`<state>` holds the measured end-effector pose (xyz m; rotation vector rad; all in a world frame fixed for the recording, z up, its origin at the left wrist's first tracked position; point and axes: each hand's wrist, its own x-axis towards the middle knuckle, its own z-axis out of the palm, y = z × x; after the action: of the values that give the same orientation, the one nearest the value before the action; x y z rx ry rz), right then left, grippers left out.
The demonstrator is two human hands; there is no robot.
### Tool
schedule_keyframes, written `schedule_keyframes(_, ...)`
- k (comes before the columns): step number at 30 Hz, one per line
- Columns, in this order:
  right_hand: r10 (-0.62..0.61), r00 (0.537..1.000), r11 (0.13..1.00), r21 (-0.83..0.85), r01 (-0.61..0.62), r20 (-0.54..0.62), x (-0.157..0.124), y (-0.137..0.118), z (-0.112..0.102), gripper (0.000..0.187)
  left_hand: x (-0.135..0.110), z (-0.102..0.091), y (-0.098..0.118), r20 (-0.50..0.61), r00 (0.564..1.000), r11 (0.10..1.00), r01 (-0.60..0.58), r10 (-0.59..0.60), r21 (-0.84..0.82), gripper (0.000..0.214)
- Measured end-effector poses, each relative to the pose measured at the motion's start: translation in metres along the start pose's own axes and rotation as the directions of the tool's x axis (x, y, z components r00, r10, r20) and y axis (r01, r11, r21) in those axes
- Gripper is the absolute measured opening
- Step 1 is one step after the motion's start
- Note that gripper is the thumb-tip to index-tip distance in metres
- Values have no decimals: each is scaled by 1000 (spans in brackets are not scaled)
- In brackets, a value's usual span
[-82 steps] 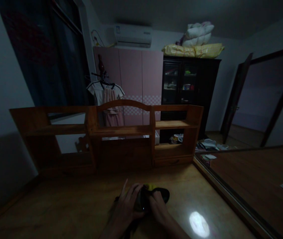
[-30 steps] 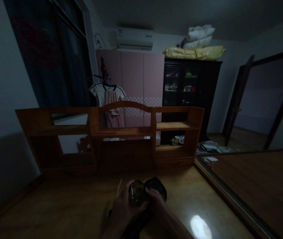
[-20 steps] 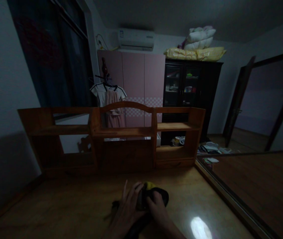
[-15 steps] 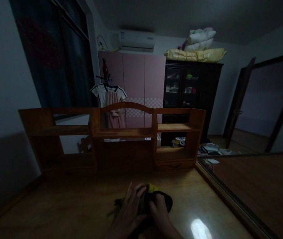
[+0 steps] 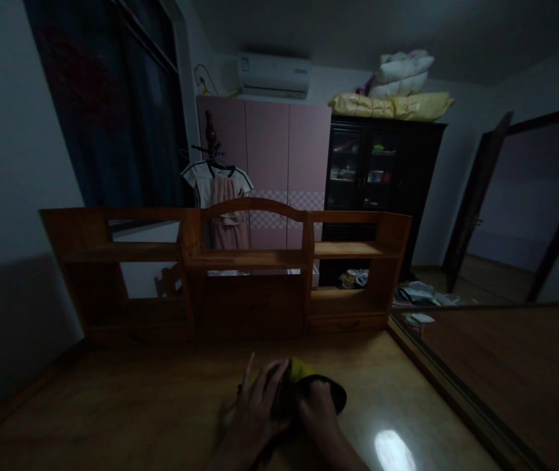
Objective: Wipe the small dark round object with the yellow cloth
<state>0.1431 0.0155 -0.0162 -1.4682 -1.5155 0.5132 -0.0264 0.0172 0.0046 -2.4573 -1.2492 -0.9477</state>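
A small dark cloth item with a yellow part (image 5: 309,383), a sock or a slipper by its shape, lies on the wooden desk (image 5: 152,405). My left hand (image 5: 254,412) rests on its left side with the fingers curled over it. My right hand (image 5: 319,412) presses on its right side, fingers bent around the dark fabric. Both hands grip the item near the desk's front edge. The room is dim and the item's details are hard to make out.
A low wooden shelf unit (image 5: 240,261) stands along the back of the desk. A second darker table (image 5: 515,366) adjoins on the right with papers on it. Behind are a pink wardrobe (image 5: 279,170), a dark glass cabinet (image 5: 378,176), and hanging clothes (image 5: 218,196).
The hands lifted the item a second ago, then brought it back down to the desk; now they press on it slightly farther right. The view has shifted a little.
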Motion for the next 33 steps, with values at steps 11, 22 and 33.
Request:
schedule_keyframes(11, 188, 982, 966, 180, -186, 7, 1, -1, 5, 31, -1, 8, -9, -81, 994, 996, 71, -75, -48, 83)
schedule_keyframes(22, 79, 990, 984, 165, -59, -117, 6, -8, -6, 57, 1, 4, -9, -19, 991, 986, 126, -129, -104, 81)
schedule_keyframes(33, -2, 994, 997, 79, 11, -111, 6, -22, -5, 71, -2, 7, -14, -60, 991, 990, 112, -117, -85, 81)
